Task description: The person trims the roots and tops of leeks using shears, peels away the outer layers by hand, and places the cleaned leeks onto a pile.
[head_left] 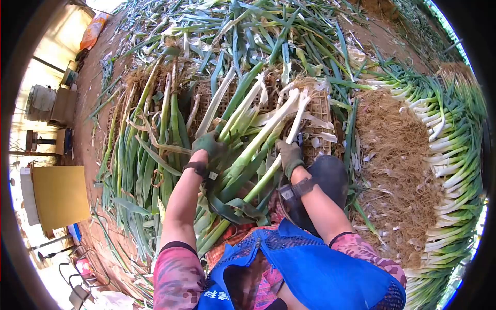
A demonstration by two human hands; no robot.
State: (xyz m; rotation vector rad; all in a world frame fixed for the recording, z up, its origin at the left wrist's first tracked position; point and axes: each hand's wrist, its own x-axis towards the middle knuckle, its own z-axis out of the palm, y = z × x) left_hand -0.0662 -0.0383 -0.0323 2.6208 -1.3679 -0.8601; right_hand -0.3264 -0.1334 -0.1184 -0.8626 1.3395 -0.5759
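Observation:
Long green onions (pixel 263 135) with white stalks lie across my lap and the crate in front of me. My left hand (pixel 208 146), in a dark green glove, is closed at the left side of this bunch, its fingertips partly hidden among the leaves. My right hand (pixel 290 156), gloved the same way, is closed around a single green onion (pixel 295 121) whose white end points away from me. Dark wristbands circle both wrists. Under the stalks, an upturned plastic crate (pixel 316 107) shows its lattice.
Untrimmed green onions with roots (pixel 150 129) are piled on the left. Stripped leaves (pixel 248 26) cover the ground ahead. On the right lie a heap of cut roots (pixel 395 170) and a long row of cleaned green onions (pixel 449 170). A cardboard box (pixel 61 196) stands far left.

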